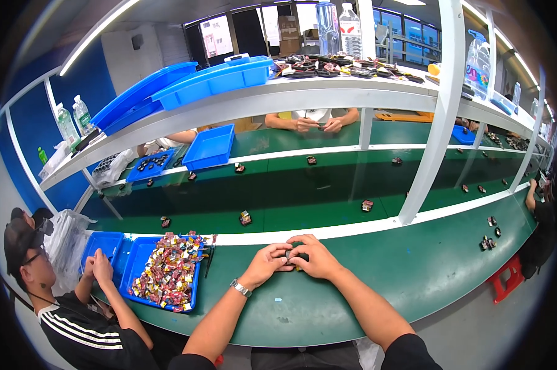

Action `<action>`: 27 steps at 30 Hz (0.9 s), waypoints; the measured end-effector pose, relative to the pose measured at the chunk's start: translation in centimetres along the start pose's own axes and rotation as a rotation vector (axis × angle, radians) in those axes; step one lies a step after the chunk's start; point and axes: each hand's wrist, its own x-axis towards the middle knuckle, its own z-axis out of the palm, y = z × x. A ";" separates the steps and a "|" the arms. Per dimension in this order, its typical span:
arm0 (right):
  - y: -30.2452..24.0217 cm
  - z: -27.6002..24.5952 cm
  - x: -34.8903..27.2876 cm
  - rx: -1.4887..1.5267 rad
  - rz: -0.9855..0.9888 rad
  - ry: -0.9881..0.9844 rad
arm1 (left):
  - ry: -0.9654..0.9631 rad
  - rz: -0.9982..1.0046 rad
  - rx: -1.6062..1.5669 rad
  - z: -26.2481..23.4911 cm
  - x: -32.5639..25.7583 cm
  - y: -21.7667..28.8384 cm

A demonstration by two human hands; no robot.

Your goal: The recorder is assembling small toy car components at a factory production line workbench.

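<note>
Above the near green bench, my left hand [267, 264] and my right hand [317, 258] meet, fingers closed together around a small black part [289, 254]. Most of that part is hidden by my fingers, so its exact kind does not show. A bit of yellow and black peeks out just under my fingertips. To the left of my hands stands a blue tray [129, 279], heaped with small red, yellow and white wired components [170, 271]. Thin dark sticks or tools [209, 254] lie between the tray and my left hand.
A co-worker [75, 308] sits at the left, hands raised by a smaller blue tray [109, 243]. A white post [436, 123] rises from the bench's far edge. Beyond runs a green conveyor [303, 203] carrying scattered small parts. Blue bins [214, 83] and bottles [351, 31] stand on the overhead shelf.
</note>
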 end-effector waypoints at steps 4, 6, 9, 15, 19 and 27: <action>0.4 -0.1 -0.1 0.060 -0.027 -0.012 | 0.032 0.000 0.032 0.4 0.1 0.0; 0.5 0.2 -0.1 0.048 0.004 -0.006 | 0.044 0.002 0.053 0.3 0.0 -0.1; 0.2 0.7 -0.2 0.028 0.021 0.063 | 0.044 0.018 0.037 -0.1 -0.1 -0.2; -0.3 1.4 -0.4 -0.080 0.002 0.178 | 0.050 0.054 -0.027 -0.2 0.2 -0.5; -0.3 1.7 -0.3 -0.111 -0.040 0.206 | 0.060 0.042 -0.052 -0.3 0.2 -0.4; 0.2 2.3 -0.5 -0.054 0.023 0.220 | 0.061 0.046 -0.051 -0.3 0.2 -0.6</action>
